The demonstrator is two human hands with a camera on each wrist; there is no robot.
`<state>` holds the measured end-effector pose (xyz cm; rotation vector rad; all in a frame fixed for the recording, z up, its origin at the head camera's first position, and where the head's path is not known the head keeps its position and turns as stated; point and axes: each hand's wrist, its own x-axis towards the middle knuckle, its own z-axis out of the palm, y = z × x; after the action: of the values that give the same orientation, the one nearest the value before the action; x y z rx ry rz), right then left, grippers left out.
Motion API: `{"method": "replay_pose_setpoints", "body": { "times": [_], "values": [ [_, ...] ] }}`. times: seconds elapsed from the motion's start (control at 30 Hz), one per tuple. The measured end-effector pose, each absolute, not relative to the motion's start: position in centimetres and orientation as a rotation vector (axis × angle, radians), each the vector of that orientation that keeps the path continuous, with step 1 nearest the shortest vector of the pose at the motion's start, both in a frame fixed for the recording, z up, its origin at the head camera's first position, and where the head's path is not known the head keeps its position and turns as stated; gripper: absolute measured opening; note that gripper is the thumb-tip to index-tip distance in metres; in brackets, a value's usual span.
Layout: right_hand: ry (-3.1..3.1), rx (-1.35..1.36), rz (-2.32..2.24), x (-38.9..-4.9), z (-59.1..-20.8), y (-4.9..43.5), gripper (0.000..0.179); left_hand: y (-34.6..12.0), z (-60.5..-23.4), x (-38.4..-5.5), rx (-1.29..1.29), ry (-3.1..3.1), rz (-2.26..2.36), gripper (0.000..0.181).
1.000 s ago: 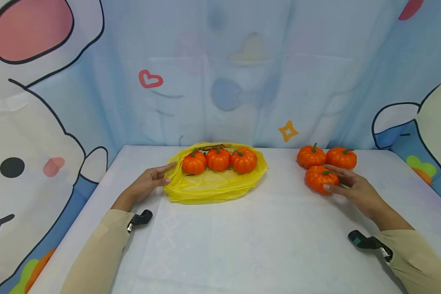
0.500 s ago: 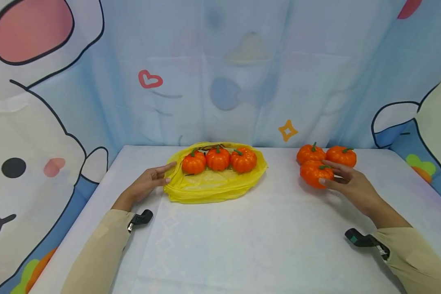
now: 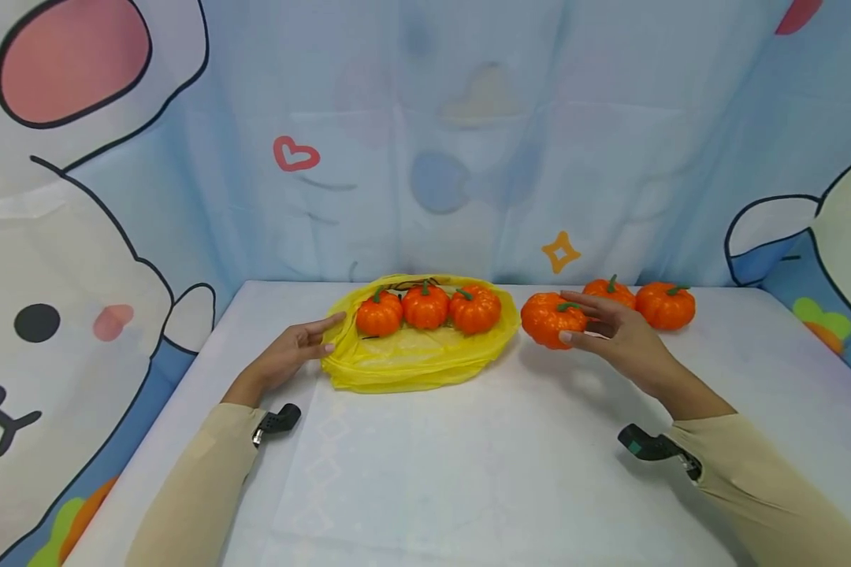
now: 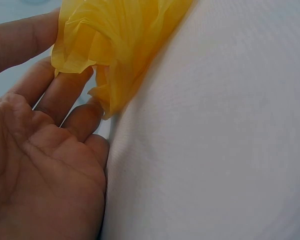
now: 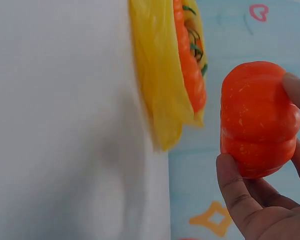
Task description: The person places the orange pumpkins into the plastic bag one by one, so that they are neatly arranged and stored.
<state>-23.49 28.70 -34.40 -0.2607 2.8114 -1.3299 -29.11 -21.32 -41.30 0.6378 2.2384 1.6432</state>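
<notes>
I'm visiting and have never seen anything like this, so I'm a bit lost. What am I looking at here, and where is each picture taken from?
There is no robot here, just a person in beige sleeves working bare-handed. The wide picture comes from a camera on the person's head, looking forward and down. The two closer ones come from cameras worn on the wrists, each showing one hand's work.

On the white table lies a yellow plastic bag with three orange pumpkins in it. Two more pumpkins sit near the far edge, to the right. The right hand holds another pumpkin above the table, just right of the bag. The left hand touches the bag's left edge; whether it pinches the plastic is hard to tell.
</notes>
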Motion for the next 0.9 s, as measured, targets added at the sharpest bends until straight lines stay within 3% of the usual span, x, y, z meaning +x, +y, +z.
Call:
{"method": "replay_pose_setpoints", "body": {
  "times": [0.5,0.9],
  "values": [
    [2.615,-0.494,-1.440,-26.5,-34.9,19.6,0.070,-21.5,-41.5,-29.5,0.624,2.256,1.621,0.064],
    [2.553,-0.627,-1.518,-26.4,-36.7,10.8,0.063,-21.3,-41.2,-29.3,0.621,2.254,1.620,0.064]
  ]
}}
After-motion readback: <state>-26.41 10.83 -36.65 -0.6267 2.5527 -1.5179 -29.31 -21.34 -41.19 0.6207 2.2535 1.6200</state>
